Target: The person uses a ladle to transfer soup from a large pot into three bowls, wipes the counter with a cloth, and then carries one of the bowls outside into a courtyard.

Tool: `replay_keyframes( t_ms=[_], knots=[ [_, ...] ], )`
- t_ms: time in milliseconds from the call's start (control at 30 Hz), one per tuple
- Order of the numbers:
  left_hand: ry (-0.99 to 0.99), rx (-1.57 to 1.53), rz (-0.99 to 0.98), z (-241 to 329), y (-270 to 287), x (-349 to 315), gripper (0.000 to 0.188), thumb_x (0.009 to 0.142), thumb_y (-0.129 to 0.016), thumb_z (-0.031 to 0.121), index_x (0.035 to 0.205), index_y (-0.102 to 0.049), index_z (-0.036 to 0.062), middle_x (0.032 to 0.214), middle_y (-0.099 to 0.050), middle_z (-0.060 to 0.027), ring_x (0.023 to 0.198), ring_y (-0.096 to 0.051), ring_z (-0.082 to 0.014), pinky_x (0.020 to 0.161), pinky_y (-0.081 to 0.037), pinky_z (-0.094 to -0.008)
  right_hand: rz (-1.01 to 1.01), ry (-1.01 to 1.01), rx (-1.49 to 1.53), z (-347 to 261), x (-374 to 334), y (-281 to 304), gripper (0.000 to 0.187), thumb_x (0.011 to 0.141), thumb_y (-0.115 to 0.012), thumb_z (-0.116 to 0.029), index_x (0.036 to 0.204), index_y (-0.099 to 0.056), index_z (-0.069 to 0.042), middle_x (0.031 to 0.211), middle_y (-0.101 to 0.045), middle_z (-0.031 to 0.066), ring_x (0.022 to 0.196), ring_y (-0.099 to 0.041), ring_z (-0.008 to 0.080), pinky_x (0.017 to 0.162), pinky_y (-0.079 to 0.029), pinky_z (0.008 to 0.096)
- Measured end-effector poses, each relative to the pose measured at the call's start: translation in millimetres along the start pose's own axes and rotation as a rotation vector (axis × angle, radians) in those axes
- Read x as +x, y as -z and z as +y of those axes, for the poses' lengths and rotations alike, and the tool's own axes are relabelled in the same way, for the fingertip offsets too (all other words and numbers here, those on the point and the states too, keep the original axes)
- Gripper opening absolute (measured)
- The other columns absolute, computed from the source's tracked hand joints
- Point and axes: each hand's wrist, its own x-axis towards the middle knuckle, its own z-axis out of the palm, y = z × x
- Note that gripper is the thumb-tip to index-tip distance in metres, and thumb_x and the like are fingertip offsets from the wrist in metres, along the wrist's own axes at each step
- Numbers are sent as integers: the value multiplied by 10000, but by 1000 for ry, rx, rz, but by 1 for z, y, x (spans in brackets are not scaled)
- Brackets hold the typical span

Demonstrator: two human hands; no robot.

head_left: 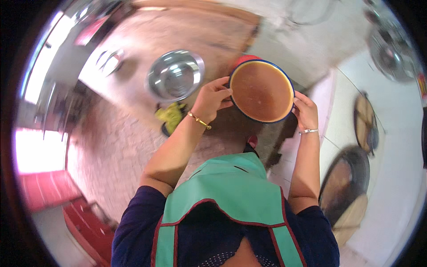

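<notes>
Between my two hands is a round enamel pot with a dark blue rim [263, 121] and a cream inside wall. Reddish-brown liquid [260, 89] fills it to near the rim, its surface smooth. My left hand [214, 99] grips the pot's left side, thumb near the rim and fingers bent under. On the opposite side, my right hand [306, 112] is closed at the edge in the same way. Whether the pot has handles there is hidden by my fingers. Both arms reach forward, holding the pot out ahead of my green apron [222, 178].
A shiny metal basin [174, 76] stands ahead to the left, with a yellow-green item [171, 116] beside it. Something red [246, 58] shows behind the pot. To the right are a dark round griddle [344, 180] and a round board [364, 118] by white tiles. Red furniture [89, 227] stands lower left.
</notes>
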Motion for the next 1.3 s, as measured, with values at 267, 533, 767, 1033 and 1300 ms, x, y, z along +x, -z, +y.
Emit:
replay_keyframes(
  t_ms=[267, 533, 767, 1033, 1300],
  knots=[
    [-185, -290, 297, 1, 221, -83, 388, 841, -547, -13, 1225, -496, 6, 809, -565, 10, 710, -591, -84, 595, -514, -212, -455, -50, -97, 57, 4, -238, 255, 845, -521, -37, 1082, -599, 19, 888, -643, 34, 714, -604, 97, 634, -490, 228],
    [-172, -211, 605, 49, 373, -116, 374, 844, -528, -22, 1208, -535, 68, 817, -602, 15, 728, -610, -68, 624, -540, -201, -669, -89, -85, 93, 15, -445, 244, 842, -522, -42, 1063, -606, 23, 883, -643, 47, 707, -602, 97, 598, -501, 227],
    [-174, -204, 626, 76, 496, -77, 401, 819, -555, -14, 1214, -532, 52, 834, -566, 11, 756, -583, -81, 657, -526, -235, -621, -122, -82, 125, 36, -573, 232, 834, -530, -42, 1042, -612, 21, 863, -637, 41, 692, -586, 90, 600, -485, 230],
    [-59, -162, 492, 69, 615, 30, 404, 851, -549, 29, 1248, -510, 90, 916, -599, -9, 821, -595, -98, 698, -524, -245, -448, -22, -168, 190, 94, -651, 245, 825, -540, -29, 1053, -621, 13, 810, -609, 2, 646, -524, 56, 572, -422, 194],
    [63, -142, 355, 58, 686, 139, 426, 847, -563, 27, 1262, -489, 87, 861, -562, 23, 793, -580, -89, 716, -532, -276, -181, -85, -154, 247, 146, -695, 242, 828, -539, -24, 1051, -627, 9, 785, -580, -19, 641, -490, 44, 564, -397, 191]
  ],
)
